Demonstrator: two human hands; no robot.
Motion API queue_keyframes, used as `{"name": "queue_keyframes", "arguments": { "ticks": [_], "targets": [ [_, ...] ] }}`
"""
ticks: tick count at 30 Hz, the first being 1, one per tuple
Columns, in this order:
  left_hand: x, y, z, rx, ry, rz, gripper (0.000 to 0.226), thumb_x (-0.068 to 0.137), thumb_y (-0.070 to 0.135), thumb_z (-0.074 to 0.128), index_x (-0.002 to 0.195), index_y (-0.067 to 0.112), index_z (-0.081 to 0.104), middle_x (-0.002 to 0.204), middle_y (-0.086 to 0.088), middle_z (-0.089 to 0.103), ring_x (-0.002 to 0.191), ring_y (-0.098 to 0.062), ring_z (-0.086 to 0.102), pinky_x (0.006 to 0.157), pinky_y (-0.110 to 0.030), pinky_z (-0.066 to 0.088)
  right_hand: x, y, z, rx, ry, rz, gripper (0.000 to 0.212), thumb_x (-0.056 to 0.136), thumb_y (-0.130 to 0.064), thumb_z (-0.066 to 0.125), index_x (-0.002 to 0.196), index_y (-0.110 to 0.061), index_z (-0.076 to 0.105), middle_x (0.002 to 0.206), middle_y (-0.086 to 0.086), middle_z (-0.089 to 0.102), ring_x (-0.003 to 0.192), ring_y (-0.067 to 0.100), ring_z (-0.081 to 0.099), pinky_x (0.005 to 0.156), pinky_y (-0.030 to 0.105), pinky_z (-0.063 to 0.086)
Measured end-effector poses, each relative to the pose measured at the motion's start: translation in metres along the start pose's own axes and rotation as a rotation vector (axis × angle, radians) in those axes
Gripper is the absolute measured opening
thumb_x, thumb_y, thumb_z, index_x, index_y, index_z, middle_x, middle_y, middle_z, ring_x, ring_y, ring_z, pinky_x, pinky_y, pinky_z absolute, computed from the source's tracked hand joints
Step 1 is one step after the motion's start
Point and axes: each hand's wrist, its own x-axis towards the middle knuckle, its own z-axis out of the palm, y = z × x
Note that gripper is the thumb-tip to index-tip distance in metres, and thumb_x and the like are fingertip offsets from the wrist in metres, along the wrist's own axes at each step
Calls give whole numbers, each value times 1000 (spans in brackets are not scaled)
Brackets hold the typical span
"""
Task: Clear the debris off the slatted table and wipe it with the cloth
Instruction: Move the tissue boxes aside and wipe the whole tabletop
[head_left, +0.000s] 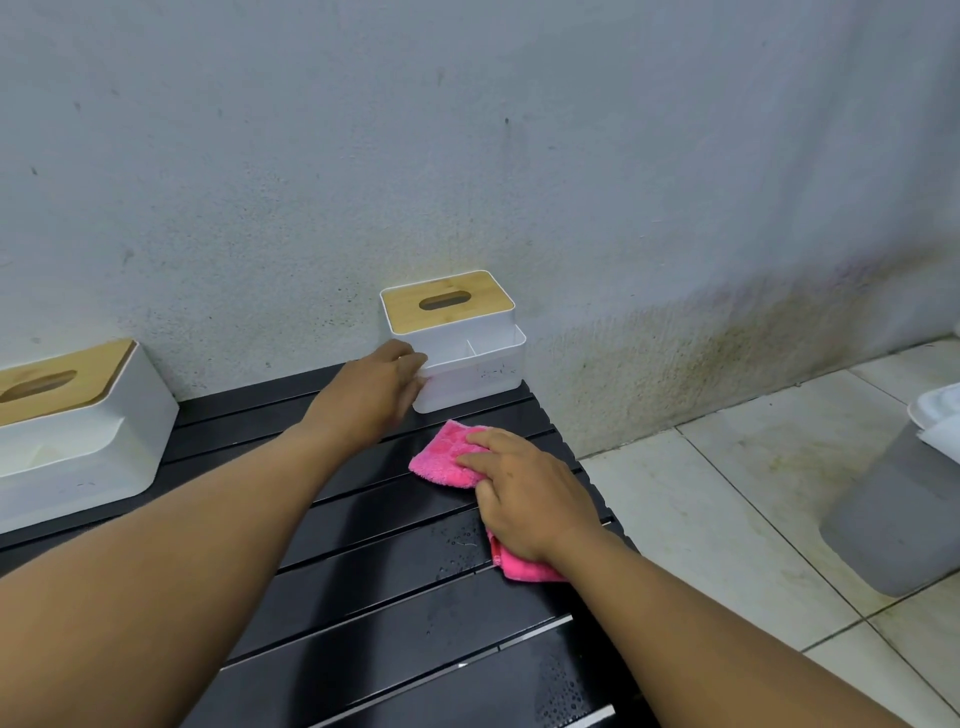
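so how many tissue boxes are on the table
2. The right box stands at the far end, the left hand at its side. The left box sits cut off at the frame's left edge; others may lie out of view.

Table (363, 597) — black, long flat slats with narrow gaps between them; water droplets bead on the slats toward the right edge and near corner. Cloth (441, 457) — bright pink, fluffy, bunched flat on the slats near the far right corner, partly covered by the right hand (524, 499) pressing it down.
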Motion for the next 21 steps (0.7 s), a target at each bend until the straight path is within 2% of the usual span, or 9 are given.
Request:
{"name": "queue_keyframes", "arguments": {
  "ticks": [3, 6, 9, 12, 16, 21],
  "targets": [
    [-18, -3, -3, -5, 37, -37, 37, 97, 28, 54, 130, 12, 57, 130, -6, 53, 85, -33, 66, 71, -41, 54, 0, 0, 0, -10, -3, -2, 44, 94, -27, 41, 135, -35, 55, 150, -22, 35, 138, 2, 30, 110, 33, 35],
    [-47, -15, -15, -8, -8, -126, 38, 96, 33, 53, 131, 18, 57, 131, -2, 52, 90, -30, 66, 77, -41, 54, 1, 2, 1, -17, -16, 0, 45, 94, -27, 41, 136, -37, 53, 151, -24, 33, 138, 2, 30, 112, 32, 34],
    [-86, -34, -28, 18, -99, -186, 35, 97, 37, 50, 125, 20, 61, 124, -1, 57, 102, -27, 62, 83, -38, 52, 1, 4, 0, -33, -38, 8, 46, 94, -25, 41, 137, -39, 51, 151, -25, 32, 138, 1, 31, 113, 32, 33],
    [-131, -53, -40, 34, -144, -250, 33, 96, 40, 49, 119, 21, 64, 116, 2, 61, 105, -21, 60, 84, -37, 51, 0, -2, -2, -37, -47, 24, 47, 93, -21, 43, 136, -38, 53, 151, -23, 34, 136, 4, 36, 112, 33, 35],
    [-181, -75, -51, 41, -148, -351, 33, 96, 43, 47, 117, 24, 64, 113, 5, 62, 105, -16, 57, 85, -35, 50, 7, -29, 3, -16, 6, 19, 49, 91, -15, 45, 136, -34, 54, 148, -20, 40, 135, 7, 40, 106, 29, 36],
    [-215, -97, -49, 9, -164, -425, 42, 95, 54, 42, 121, 26, 60, 115, 7, 56, 112, -16, 50, 88, -35, 49, 46, -89, 28, -2, 41, -90, 47, 91, -15, 43, 135, -30, 55, 144, -15, 45, 128, 12, 46, 102, 33, 41]
  ]
}}
